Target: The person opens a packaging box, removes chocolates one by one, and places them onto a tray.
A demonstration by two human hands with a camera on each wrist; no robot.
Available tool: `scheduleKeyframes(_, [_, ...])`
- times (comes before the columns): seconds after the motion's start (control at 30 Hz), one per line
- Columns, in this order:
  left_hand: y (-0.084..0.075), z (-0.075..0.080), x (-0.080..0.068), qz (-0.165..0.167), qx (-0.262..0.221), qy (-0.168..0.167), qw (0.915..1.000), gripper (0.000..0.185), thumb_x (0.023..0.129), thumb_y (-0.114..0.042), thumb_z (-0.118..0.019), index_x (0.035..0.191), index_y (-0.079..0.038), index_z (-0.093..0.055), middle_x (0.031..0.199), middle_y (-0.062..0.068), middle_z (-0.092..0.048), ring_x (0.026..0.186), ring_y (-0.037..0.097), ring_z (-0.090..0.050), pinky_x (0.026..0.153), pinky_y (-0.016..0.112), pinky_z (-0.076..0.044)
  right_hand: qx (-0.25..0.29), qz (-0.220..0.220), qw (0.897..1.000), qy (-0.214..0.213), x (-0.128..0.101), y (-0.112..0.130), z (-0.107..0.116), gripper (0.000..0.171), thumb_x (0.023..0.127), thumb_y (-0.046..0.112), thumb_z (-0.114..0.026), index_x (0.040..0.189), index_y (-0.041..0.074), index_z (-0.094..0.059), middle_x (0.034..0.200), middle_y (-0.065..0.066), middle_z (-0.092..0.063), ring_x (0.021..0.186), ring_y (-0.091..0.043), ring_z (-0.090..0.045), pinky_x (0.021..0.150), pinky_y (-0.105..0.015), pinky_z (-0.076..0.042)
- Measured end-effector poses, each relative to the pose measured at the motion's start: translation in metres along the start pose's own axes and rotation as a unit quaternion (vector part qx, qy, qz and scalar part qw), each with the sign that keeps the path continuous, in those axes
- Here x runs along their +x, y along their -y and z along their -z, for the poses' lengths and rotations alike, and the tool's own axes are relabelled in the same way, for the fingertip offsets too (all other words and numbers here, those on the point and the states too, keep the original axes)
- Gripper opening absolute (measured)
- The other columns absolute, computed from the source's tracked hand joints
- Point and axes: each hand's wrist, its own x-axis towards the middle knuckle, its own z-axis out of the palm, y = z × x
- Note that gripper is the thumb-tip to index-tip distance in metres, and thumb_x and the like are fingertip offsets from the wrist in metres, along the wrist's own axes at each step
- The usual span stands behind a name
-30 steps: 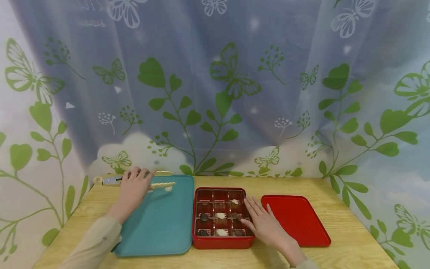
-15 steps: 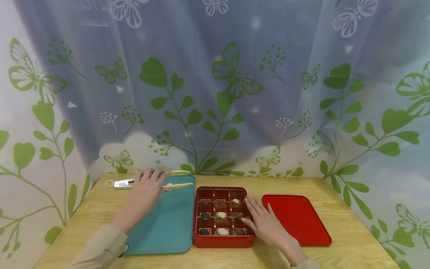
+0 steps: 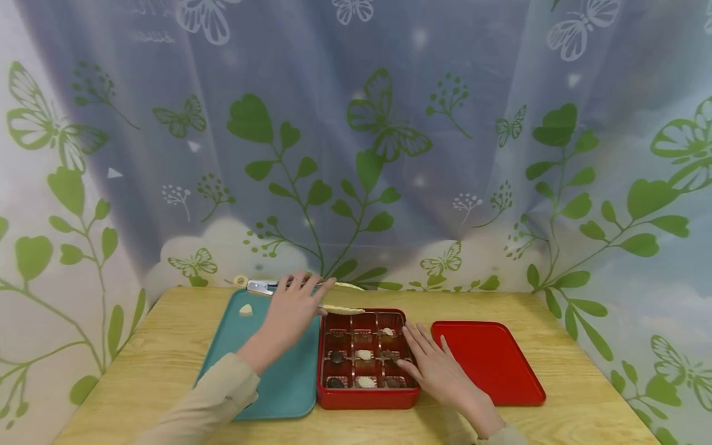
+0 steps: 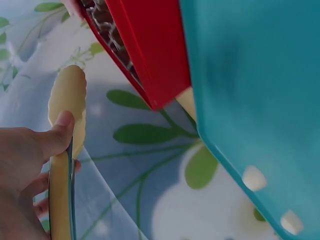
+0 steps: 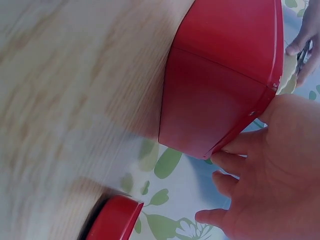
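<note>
A person sits at a wooden table in front of a curtain printed with green leaves and butterflies. Their left hand grips a pair of cream-tipped tongs, thumb pressing the upper arm so the tips sit close together; nothing shows between them. The tong tips reach over the far left corner of a red box, which is divided into nine small compartments. Several compartments hold small dark or pale chocolates, mostly in the middle and near rows; the far row looks largely unfilled, though the pieces are too small to count with certainty.

The right hand lies flat with fingers spread along the box's right edge, touching its rim, seemingly to keep it from sliding while the tongs work.

A teal tray sits just left of the box, touching or nearly touching it. One pale piece rests at the tray's far left corner, well apart from the tongs. A red lid lies face up just right of the box, out of the way of both hands
</note>
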Motion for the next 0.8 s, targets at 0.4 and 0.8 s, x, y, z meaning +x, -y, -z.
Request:
scheduleKeyframes(0.4, [-0.041, -0.016, 0.032, -0.055, 0.033, 0.019, 0.9978, 0.055, 0.089, -0.025, -0.079, 0.141, -0.027, -0.06, 0.122, -0.001, -0.062, 0.116, 0.023, -0.053, 0.102, 0.044, -0.046, -0.002, 0.003, 1.0, -0.003, 0.001, 0.0, 0.001, 0.073, 0.105, 0.046, -0.05, 0.16, 0.004, -0.027, 0.167, -0.013, -0.02, 0.155, -0.035, -0.015, 0.118, -0.069, -0.015])
scheduleKeyframes(0.8, [-0.066, -0.024, 0.059, -0.132, 0.145, 0.06, 0.9787, 0.047, 0.095, -0.023, -0.073, 0.139, -0.035, -0.061, 0.131, -0.01, -0.061, 0.128, 0.015, -0.051, 0.115, 0.037, -0.038, 0.002, 0.002, 1.0, -0.003, 0.001, 0.0, 0.0, 0.073, 0.105, 0.046, -0.05, 0.16, 0.004, -0.028, 0.167, -0.013, -0.022, 0.154, -0.036, -0.017, 0.118, -0.07, -0.015])
